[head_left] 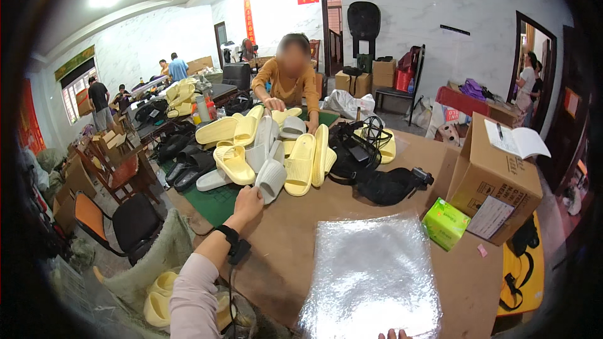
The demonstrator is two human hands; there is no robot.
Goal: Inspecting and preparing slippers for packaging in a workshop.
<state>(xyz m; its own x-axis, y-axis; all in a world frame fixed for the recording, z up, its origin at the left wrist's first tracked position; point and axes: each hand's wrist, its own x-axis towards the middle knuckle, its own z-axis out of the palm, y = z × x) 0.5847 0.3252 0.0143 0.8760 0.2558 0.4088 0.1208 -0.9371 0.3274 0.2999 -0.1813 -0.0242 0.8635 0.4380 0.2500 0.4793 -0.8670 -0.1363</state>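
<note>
My left hand (247, 203) reaches to the near edge of a slipper pile, its fingers closed on the end of a grey slipper (272, 177). Pale yellow slippers (299, 166) and more grey ones lie heaped around it, some upside down or leaning on each other. Only the fingertips of my right hand (394, 334) show at the lower edge. They rest flat on a stack of clear, shiny plastic bags (370, 276) on the brown table (282, 257). Across the table a co-worker (289, 81) in a mustard top has both hands at the far side of the pile.
Black slippers (195, 166) lie left of the pile. To its right are a black bag with cables (358, 150) and a black pouch (389, 185). A green tissue pack (445, 224) stands by a cardboard box (496, 182) with an open notebook (515, 140). A sack (151, 251) holding yellow slippers stands at lower left.
</note>
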